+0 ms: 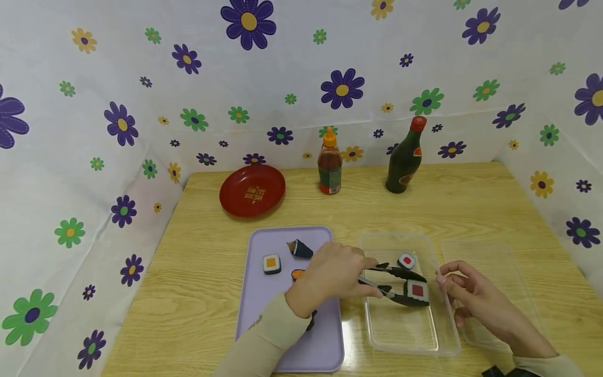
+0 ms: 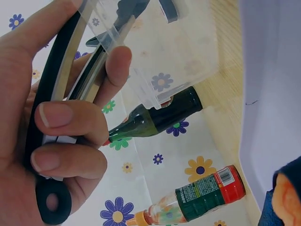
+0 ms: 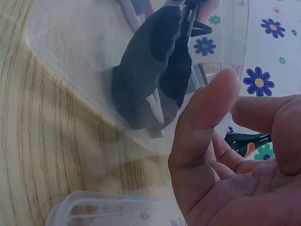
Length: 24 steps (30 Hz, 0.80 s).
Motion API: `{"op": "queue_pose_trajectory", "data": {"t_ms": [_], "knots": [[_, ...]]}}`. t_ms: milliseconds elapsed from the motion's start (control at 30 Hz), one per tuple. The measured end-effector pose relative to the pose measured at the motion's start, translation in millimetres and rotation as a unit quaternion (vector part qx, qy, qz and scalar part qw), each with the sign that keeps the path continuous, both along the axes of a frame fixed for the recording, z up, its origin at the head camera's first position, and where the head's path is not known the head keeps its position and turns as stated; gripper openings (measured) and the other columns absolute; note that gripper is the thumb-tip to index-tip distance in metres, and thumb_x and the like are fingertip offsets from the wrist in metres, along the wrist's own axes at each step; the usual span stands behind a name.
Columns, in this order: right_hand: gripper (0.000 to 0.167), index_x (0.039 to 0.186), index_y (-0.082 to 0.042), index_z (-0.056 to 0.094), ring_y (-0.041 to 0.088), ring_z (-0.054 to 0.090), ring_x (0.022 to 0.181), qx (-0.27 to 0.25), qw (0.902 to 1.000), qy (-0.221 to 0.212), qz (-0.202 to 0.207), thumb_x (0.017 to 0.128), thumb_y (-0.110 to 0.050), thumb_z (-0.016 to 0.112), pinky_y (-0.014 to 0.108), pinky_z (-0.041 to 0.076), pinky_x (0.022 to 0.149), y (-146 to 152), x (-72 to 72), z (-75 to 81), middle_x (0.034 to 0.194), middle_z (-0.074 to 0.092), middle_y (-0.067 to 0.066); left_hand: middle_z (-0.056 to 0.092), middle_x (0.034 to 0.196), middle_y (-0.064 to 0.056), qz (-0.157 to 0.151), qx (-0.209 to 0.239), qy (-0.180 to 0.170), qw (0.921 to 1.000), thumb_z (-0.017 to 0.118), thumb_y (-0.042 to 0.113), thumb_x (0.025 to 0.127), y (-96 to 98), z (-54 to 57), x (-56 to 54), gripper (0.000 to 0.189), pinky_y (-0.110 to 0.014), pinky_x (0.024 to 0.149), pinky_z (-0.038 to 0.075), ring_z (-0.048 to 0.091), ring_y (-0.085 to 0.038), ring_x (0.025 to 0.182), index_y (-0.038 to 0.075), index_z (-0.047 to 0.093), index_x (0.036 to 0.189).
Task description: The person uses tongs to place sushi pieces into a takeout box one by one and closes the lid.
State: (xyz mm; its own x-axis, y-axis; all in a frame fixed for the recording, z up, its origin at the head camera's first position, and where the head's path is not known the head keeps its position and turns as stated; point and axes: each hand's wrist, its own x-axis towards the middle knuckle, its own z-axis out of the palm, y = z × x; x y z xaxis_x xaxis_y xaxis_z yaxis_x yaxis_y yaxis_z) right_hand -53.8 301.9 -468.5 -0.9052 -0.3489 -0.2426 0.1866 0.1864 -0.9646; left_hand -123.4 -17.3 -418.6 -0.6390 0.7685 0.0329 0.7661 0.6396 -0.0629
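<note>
My left hand [image 1: 332,269] grips a pair of black-tipped kitchen tongs [image 2: 59,61], its fingers curled round the handles. Between the tong tips, low inside a clear plastic container [image 1: 400,335], sits a toy sushi roll [image 1: 417,289] with a red centre. Another red-centred sushi roll [image 1: 406,261] lies farther back in the container. At the container's right rim, my right hand [image 1: 480,298] pinches the edge between thumb and forefinger. Under my left forearm is a purple tray [image 1: 254,309] with a yellow-centred roll [image 1: 271,264], a hand roll [image 1: 300,248] and a partly hidden orange-topped piece [image 1: 297,274].
A clear lid [image 1: 499,262] lies right of the container, partly behind my right hand. Farther back stand a red plate [image 1: 252,191], a sauce bottle with an orange cap [image 1: 330,167] and a dark green bottle [image 1: 405,157]. A flowered cloth [image 1: 292,63] hangs behind the wooden table [image 1: 188,272].
</note>
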Motion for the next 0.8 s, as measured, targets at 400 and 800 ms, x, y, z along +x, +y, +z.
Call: {"op": "queue_pose_trajectory", "data": {"t_ms": [400,800], "knots": [[0.016,0.129,-0.014,0.048,0.017,0.056,0.061,0.003,1.0,0.007,0.003,0.114,-0.013,0.043,0.035,0.056,0.049,1,0.3,-0.8,0.084,0.058,-0.009,0.072,0.089,0.02,-0.004,0.068,-0.021,0.9974,0.068,0.083,0.08,-18.0,5.8,-0.4,0.071,-0.015,0.043,0.029,0.055,0.005,0.06,0.036,0.072,0.134],[0.016,0.128,-0.016,0.05,0.015,0.057,0.062,-0.008,1.0,-0.004,0.002,0.114,-0.013,0.043,0.035,0.056,0.049,0,-0.4,-1.1,0.088,0.061,-0.008,0.073,0.099,0.016,0.049,0.166,-0.078,0.9818,0.081,0.076,0.074,-86.9,15.5,7.8,0.083,-0.017,0.057,0.039,0.055,0.001,0.068,0.029,0.068,0.141]]}}
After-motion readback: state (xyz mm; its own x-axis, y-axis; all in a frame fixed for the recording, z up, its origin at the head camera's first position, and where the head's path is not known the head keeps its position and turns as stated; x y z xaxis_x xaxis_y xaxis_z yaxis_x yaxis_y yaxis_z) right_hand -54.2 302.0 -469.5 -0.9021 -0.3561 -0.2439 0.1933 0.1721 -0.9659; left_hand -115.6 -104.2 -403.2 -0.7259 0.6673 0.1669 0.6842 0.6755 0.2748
